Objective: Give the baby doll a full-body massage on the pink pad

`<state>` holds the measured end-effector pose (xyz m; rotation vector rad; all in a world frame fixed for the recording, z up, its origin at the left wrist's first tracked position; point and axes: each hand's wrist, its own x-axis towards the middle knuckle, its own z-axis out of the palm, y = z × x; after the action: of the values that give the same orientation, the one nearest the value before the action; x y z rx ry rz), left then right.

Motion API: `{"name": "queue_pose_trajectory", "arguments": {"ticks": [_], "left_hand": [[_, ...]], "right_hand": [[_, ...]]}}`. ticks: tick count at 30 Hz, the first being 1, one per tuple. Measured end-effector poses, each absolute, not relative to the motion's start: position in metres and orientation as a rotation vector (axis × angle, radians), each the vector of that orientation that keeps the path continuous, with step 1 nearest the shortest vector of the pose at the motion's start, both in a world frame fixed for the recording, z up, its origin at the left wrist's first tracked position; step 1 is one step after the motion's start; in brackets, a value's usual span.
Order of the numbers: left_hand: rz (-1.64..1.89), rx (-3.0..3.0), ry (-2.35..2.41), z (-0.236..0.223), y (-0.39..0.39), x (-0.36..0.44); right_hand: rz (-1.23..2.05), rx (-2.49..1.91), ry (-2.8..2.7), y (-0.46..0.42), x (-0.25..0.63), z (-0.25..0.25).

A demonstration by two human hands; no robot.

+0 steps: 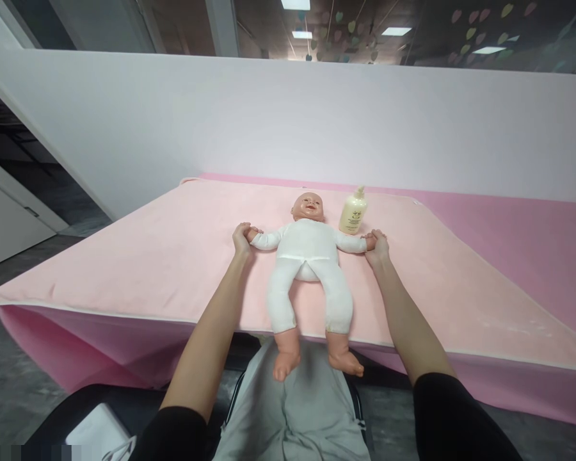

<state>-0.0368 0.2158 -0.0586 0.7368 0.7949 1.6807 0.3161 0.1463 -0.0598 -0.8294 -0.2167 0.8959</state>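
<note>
A baby doll (309, 256) in a white suit lies on its back on a pink padded table (163, 256), arms spread, feet hanging over the near edge. My left hand (242, 238) is closed around the doll's hand on the left side. My right hand (377, 246) is closed around the doll's other hand on the right side. Both my arms reach forward on either side of the doll's body.
A cream pump bottle (352, 212) stands upright just right of the doll's head. A white partition wall (288, 121) rises behind the table. A darker pink surface (532, 237) extends to the right. My lap sits below the table's near edge.
</note>
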Motion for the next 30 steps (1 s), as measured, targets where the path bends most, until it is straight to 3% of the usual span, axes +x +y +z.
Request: {"name": "queue_pose_trajectory", "arguments": {"ticks": [30], "left_hand": [[1.675, 0.860, 0.937, -0.0591, 0.2150, -0.0357]], "right_hand": [[0.914, -0.891, -0.266, 0.1448, 0.3133, -0.0563]]}}
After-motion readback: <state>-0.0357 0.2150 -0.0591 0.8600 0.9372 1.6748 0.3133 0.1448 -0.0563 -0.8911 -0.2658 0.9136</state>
